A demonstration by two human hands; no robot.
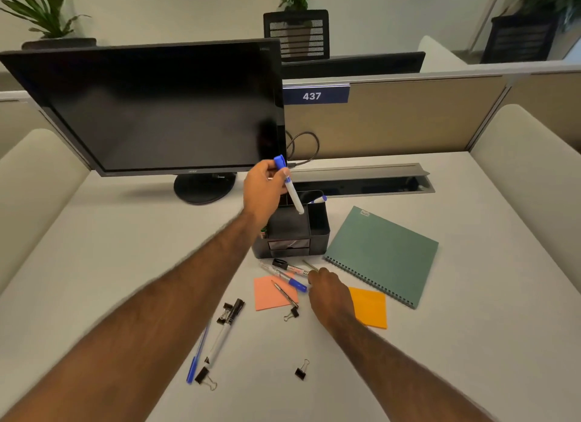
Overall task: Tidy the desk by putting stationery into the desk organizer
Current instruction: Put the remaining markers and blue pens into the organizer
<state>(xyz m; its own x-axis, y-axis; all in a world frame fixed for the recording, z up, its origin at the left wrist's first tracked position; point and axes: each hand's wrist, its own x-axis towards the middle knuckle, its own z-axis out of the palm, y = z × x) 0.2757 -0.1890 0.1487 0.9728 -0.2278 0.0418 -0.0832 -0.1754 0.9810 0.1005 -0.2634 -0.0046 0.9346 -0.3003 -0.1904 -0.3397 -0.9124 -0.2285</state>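
The left hand (264, 189) is raised over the black desk organizer (292, 233), thumb and fingers pinching a blue-capped marker (290, 190) just below its cap. The marker tilts, its white butt end pointing toward 5 o'clock above the organizer's rear compartments. The wrist covers the organizer's left side, where only a sliver of something green and red shows. A second blue marker (317, 199) pokes from the compartment at the organizer's 1 o'clock, mostly hidden by the wall. At 6 o'clock from the organizer the right hand (330, 292) lies knuckles-up, fingers curled away from the camera. Their tips are hidden at the end of a black-capped marker (289, 267), and I cannot tell whether they grip it. A thin pale stick (309, 265) beside the fingers is too blurred to name. A green notebook (382, 255) lies at the organizer's 4 o'clock; the right wrist overlaps the edge of an orange sticky pad (369, 307)
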